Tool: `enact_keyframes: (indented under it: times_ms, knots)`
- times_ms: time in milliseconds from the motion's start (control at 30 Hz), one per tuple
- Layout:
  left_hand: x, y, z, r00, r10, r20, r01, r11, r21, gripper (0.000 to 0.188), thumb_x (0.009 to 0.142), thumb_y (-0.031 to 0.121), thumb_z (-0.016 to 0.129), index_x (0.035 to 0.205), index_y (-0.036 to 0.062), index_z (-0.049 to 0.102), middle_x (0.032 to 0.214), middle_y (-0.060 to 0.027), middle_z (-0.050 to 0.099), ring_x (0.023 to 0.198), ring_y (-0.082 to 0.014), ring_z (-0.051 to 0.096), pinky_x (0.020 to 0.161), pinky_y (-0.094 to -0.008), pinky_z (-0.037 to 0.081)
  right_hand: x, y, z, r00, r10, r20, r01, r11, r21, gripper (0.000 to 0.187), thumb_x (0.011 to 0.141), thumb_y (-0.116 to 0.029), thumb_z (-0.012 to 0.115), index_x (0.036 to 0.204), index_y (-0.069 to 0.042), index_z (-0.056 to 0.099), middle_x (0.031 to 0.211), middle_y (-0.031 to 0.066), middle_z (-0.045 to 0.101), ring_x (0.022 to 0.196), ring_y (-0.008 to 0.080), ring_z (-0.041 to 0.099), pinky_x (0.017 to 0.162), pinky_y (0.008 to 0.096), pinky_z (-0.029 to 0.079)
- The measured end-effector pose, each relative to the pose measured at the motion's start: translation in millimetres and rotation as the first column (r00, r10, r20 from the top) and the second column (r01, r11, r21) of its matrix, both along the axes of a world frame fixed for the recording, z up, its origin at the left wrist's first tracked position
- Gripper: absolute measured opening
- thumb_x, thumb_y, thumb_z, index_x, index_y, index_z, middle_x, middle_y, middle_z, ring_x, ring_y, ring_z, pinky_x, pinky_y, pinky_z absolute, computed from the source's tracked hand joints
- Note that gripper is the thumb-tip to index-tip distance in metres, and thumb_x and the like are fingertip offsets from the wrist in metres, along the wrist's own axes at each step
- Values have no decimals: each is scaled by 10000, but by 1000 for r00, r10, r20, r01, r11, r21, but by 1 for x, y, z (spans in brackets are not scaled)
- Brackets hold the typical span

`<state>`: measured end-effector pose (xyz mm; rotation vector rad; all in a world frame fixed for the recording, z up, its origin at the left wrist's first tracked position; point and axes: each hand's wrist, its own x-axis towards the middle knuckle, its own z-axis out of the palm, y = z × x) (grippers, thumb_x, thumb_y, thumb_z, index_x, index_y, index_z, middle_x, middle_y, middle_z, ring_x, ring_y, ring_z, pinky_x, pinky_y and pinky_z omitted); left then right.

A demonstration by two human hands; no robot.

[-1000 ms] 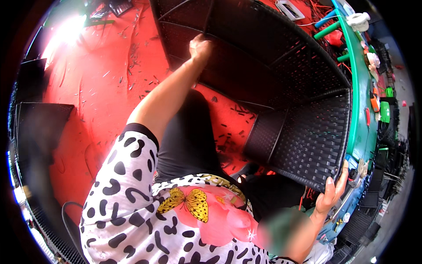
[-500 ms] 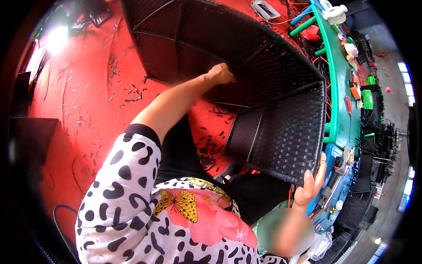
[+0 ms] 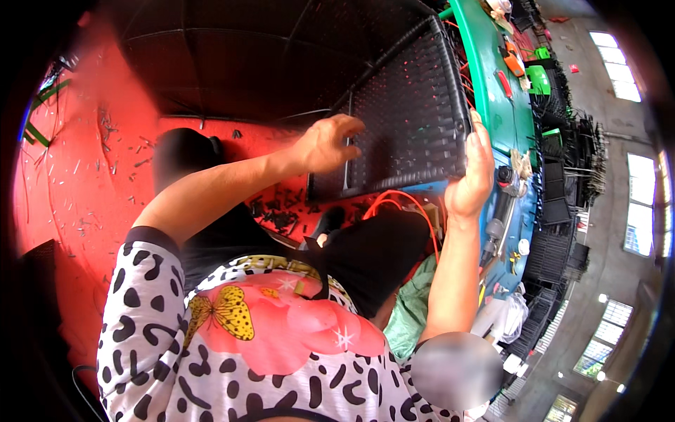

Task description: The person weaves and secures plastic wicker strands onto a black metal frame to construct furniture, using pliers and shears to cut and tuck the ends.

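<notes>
A large black woven wicker furniture frame (image 3: 415, 105) stands tilted in front of me, its dark inner side toward me. Its end panel has a thick wrapped rim. My right hand (image 3: 472, 165) grips the outer rim of that panel, fingers stretched up along the edge. Close to the panel's inner lower left side is my left hand (image 3: 329, 144), fingers half curled and thumb apart, slightly blurred. Nothing shows between its fingers, and whether it touches the weave I cannot tell.
Black scraps (image 3: 278, 214) litter the red floor covering (image 3: 77, 169) by my feet. On the right runs a green bench (image 3: 492, 91) with a red-handled tool and an orange item. Beyond it lies a blue surface (image 3: 503, 264) with power tools. Red hose (image 3: 401, 193) loops under the panel.
The wicker frame has swung up and left in view. My left hand has come away from the frame's middle toward the end panel. My right hand stays on the rim.
</notes>
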<state>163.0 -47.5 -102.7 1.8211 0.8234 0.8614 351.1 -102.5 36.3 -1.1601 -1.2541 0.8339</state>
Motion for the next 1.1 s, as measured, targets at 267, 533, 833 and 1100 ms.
enact_keyframes:
  times_ms: [267, 533, 833, 1100]
  knots:
    - [30, -42, -3, 975, -196, 100, 184, 976, 120, 385, 711, 173, 667, 1013, -33, 547, 961, -179, 561, 920, -341, 558, 789, -380, 456, -6, 4, 4, 1000, -13, -1, 13, 1000, -11, 450, 921, -202, 395, 1254, 98, 424, 1233, 126, 496, 1140, 181, 452, 1003, 292, 295]
    - [40, -44, -18, 979, -194, 65, 175, 958, 226, 311, 721, 159, 635, 945, -41, 553, 902, -182, 544, 884, -364, 544, 745, -410, 448, -7, 3, 7, 999, -22, 38, 23, 999, -36, 445, 937, -203, 335, 1277, 78, 388, 1203, 147, 520, 1081, 206, 527, 938, 333, 404]
    - [38, -46, -19, 983, -182, 16, 171, 949, 266, 268, 754, 160, 644, 930, -22, 557, 901, -174, 548, 875, -369, 543, 726, -418, 455, -7, -4, 10, 998, 48, -31, -51, 993, -107, 753, 903, -546, 350, 1335, 69, 312, 1295, 142, 448, 1184, 217, 434, 1013, 355, 311]
    - [34, -52, -28, 972, -226, -56, 232, 913, 336, 266, 741, 183, 666, 876, -9, 540, 845, -167, 533, 799, -369, 552, 666, -433, 454, 7, -25, 18, 990, 136, -46, -143, 960, -239, 742, 904, -499, 396, 1349, 82, 275, 1356, 150, 381, 1237, 222, 387, 1043, 360, 277]
